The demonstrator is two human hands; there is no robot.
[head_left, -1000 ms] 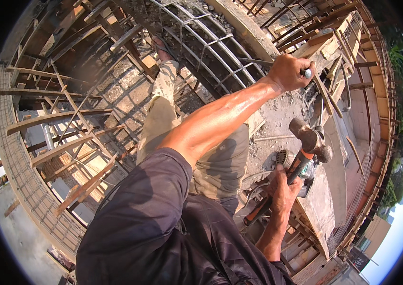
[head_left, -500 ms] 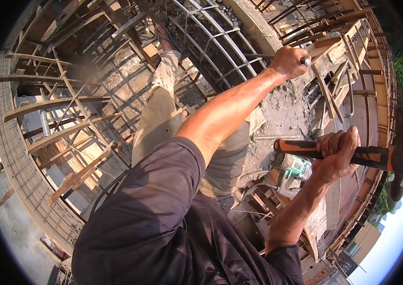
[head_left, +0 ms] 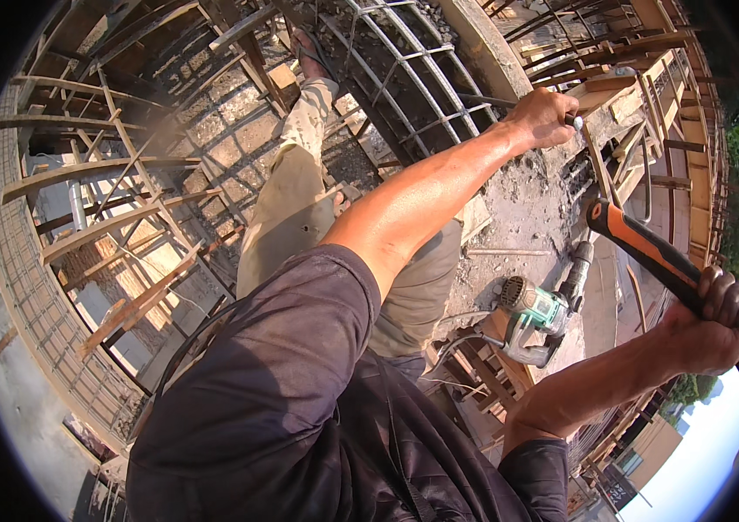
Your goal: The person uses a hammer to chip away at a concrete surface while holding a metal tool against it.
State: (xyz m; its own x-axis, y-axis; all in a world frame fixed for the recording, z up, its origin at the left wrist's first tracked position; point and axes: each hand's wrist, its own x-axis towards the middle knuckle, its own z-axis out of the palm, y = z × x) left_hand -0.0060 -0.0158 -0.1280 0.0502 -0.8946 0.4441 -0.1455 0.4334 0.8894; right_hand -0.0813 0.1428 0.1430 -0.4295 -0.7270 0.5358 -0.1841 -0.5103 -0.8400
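My left hand (head_left: 544, 119) is closed round a steel chisel (head_left: 575, 122), a dark round bar with a bright butt end sticking out of the fist. Its shaft runs leftward toward the rebar cage (head_left: 413, 65); the working tip I cannot make out. On the right, my right hand (head_left: 718, 320) grips a hammer (head_left: 644, 246) by its black and orange handle, raised and tilted. The hammer's head lies outside the visible circle. Below and between my arms, a green and silver power drill (head_left: 535, 311) with a dark chuck rests on the rough concrete (head_left: 517, 213).
A concrete edge beam (head_left: 483, 43) runs behind the cage. Loose timber strips (head_left: 600, 165) lean near my left hand. Wooden braces (head_left: 100, 170) and a rebar mat (head_left: 39, 322) fill the left side. My foot (head_left: 309, 54) stands beside the cage.
My right hand has swung outward to the right with the hammer, carrying its head out of sight. The power drill shows more fully. My left hand keeps hold of the chisel.
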